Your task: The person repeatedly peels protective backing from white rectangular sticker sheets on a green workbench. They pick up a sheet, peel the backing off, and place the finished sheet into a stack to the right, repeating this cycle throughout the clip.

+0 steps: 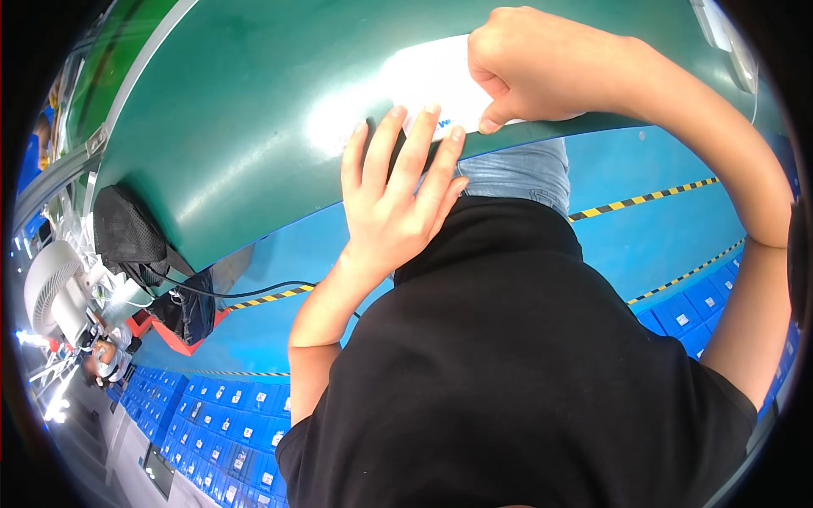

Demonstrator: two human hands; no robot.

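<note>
White flat piece [432, 72] lay on the green table [237, 127], right at the table's near edge and washed out by glare, so I couldn't tell whether it was paper, card or a pouch. A small blue mark showed on it close to the table edge.

Right hand [542, 68] was curled shut on top of the white piece, thumb tip pressed down at the piece's near edge, fingers folded under. It looked like a pinch grip on that edge, but the fold itself was hidden by the hand.

Left hand [398, 186] was open, fingers spread and straight, fingertips resting over the table's near edge just beside the white piece. The middle fingertips touched or slightly overlapped its edge; the palm hung off the table, below the edge.

Black shirt [525, 364] filled the space below the table edge, with a bit of blue jeans [517, 173] right under it.

Left of the table: a black mesh bag [127, 233] hung at the table's corner, with a black cable running from it. A white fan [51, 288] sat further left. Blue floor with yellow-black striped tape [644, 200] ran beneath the table, and rows of blue bins [220, 432] lay beyond that.
</note>
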